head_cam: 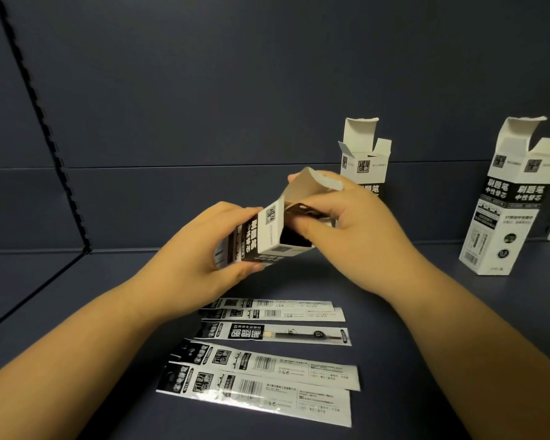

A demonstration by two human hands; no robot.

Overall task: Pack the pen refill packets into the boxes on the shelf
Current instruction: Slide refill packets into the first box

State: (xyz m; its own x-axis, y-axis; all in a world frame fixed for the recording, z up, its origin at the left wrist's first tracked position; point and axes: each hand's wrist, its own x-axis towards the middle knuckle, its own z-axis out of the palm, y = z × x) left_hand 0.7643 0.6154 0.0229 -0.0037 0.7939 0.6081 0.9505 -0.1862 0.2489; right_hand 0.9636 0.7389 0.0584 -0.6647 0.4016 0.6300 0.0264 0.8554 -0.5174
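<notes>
Dark shelf (394,392) is carrying three boxes and five flat packets (261,373). Left hand (204,249) is gripping one tilted box (261,233); right hand (356,236) is pinching a sixth packet (305,211) at its mouth, two boxes standing beyond the fingers.

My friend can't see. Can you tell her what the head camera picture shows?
The left hand grips a tilted open box while the right hand pushes a refill packet into it. Five more packets lie on the dark shelf, and two open boxes stand behind.
</notes>
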